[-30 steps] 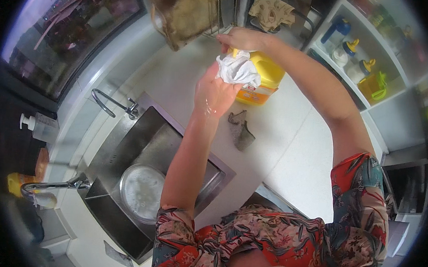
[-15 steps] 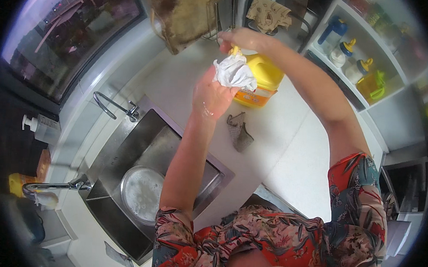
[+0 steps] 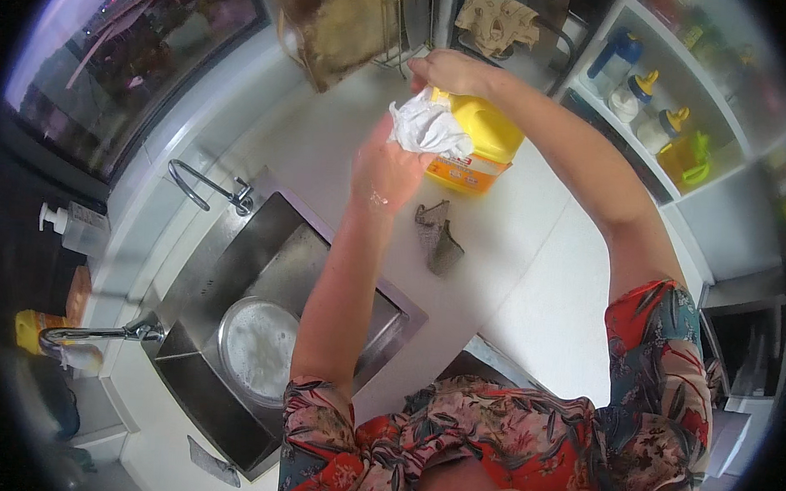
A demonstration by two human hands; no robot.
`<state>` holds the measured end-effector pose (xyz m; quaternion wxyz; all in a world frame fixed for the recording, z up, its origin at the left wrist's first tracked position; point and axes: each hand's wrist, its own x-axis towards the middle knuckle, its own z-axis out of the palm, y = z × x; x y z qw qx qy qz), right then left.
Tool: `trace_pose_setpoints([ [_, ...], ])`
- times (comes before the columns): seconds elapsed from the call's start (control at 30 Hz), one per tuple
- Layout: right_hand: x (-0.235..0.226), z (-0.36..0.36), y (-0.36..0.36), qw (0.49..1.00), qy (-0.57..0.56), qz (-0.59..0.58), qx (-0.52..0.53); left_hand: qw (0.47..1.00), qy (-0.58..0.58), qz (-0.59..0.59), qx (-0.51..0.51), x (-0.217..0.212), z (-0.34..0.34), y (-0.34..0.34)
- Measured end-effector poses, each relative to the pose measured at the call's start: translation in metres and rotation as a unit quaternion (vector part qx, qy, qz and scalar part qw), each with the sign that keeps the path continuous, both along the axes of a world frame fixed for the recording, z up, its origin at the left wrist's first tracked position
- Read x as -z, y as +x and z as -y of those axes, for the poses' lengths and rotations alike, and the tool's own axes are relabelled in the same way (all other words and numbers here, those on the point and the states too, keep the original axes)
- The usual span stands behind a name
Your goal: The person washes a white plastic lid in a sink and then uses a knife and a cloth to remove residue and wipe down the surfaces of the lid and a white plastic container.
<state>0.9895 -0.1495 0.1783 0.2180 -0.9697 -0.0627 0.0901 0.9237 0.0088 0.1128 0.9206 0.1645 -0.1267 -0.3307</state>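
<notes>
My left hand (image 3: 386,170) is raised over the counter, closed on a crumpled white cloth (image 3: 430,127) that hides most of its fingers. Suds cling to the wrist. Directly behind the cloth stands a yellow plastic jug (image 3: 488,130) with an orange label. My right hand (image 3: 451,72) curls at the jug's upper left, beside a small yellow part just above the cloth. Its fingers are closed, but what they grip is hidden. A grey-brown mesh rag (image 3: 439,237) lies on the counter in front of the jug.
At left, a steel sink (image 3: 232,255) holds a round metal basin (image 3: 259,350) of sudsy water, with two faucets beside it. A pump bottle (image 3: 74,227) stands by the window. A cutting board (image 3: 333,29) leans at the back; shelves with bottles (image 3: 630,96) are at right.
Both hands stay by the jug with only slight shifts. The yellow part between my right hand and the cloth shows less distinctly. The white cloth is still in my left hand.
</notes>
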Motion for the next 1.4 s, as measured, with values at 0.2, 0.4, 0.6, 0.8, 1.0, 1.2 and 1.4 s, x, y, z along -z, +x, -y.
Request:
trace_pose_setpoints([
  [0.2,0.003,0.005,0.0,1.0,0.019,-0.004,0.013,0.999,-0.009,-0.033,0.012,-0.002,0.005,0.001],
  [0.4,-0.01,-0.006,-0.017,0.999,-0.024,0.045,0.005,1.0,-0.014,0.018,0.009,0.003,0.006,0.003],
  [0.6,0.012,0.023,0.006,0.996,-0.046,0.073,0.016,0.952,0.134,0.264,-0.075,-0.005,0.01,-0.003],
  [0.8,-0.026,0.014,-0.036,0.928,0.106,0.335,0.123,0.999,-0.044,-0.025,0.009,-0.006,-0.022,-0.029],
  [1.0,0.058,-0.052,-0.169,0.904,0.409,0.002,0.125,0.994,-0.071,-0.087,0.001,0.055,-0.062,-0.049],
  [1.2,0.12,-0.129,-0.196,0.956,0.217,0.19,0.051,0.975,0.139,-0.15,-0.086,0.091,-0.078,-0.082],
  [1.4,0.135,-0.197,-0.226,0.973,0.205,0.088,-0.056,0.954,0.276,-0.052,-0.104,0.123,-0.147,-0.104],
])
